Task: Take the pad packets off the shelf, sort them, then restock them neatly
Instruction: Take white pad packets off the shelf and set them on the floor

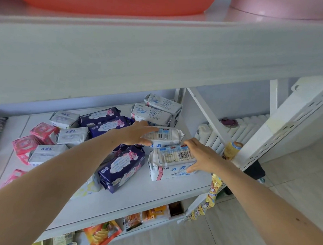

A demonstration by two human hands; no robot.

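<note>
Left hand [136,132] and right hand [202,154] each grip 1 white packet.

Four white packets [170,161], three grey packets [72,136], four purple packets [122,166], three pink packets [44,132]

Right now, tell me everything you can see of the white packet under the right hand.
The white packet is a soft plastic-looking pack, lying at the shelf's front right. Blue "ABC" lettering and a pink strip mark its front face; a pale label with a barcode faces up. The right hand grips its right end. Another white packet lies just behind it.
</note>
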